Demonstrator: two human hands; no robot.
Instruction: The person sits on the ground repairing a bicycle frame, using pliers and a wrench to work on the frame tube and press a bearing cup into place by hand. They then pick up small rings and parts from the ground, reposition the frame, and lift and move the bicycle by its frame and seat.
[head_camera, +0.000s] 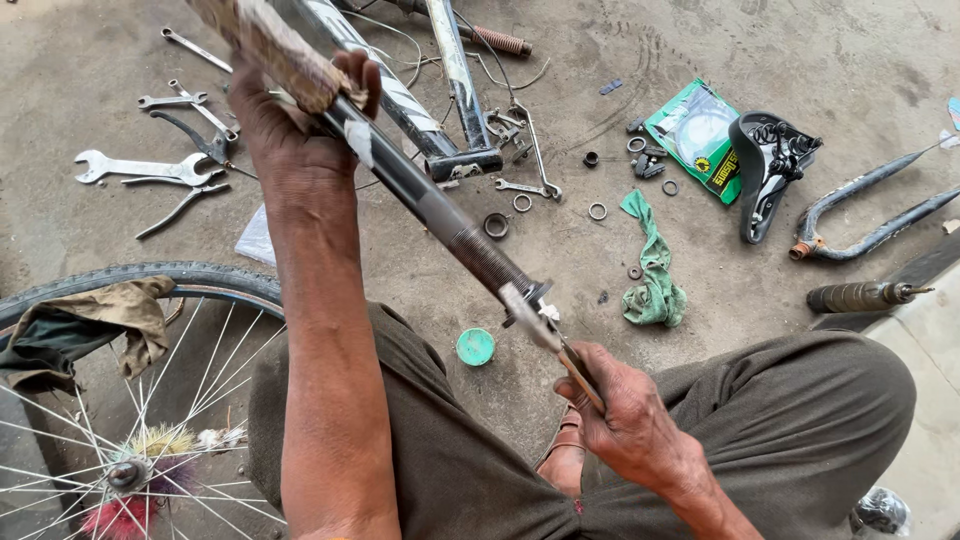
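My left hand (290, 130) grips a long black bicycle fork tube (430, 205) near its upper end, holding it slanted across my lap. The tube's threaded lower end (487, 262) points toward my right hand (625, 410). That hand holds a thin metal tool (575, 370) pressed against the tube's end, where a small nut or ring (530, 300) sits. Both forearms reach out over my knees, which are in dark brown trousers.
A spoked bicycle wheel (130, 400) with a rag on it lies at lower left. Spanners and pliers (150, 168) lie on the concrete at upper left. A bike frame (455, 100), loose rings, a green lid (476, 346), green cloth (655, 275), saddle (765, 165) and handlebar (870, 215) are scattered ahead.
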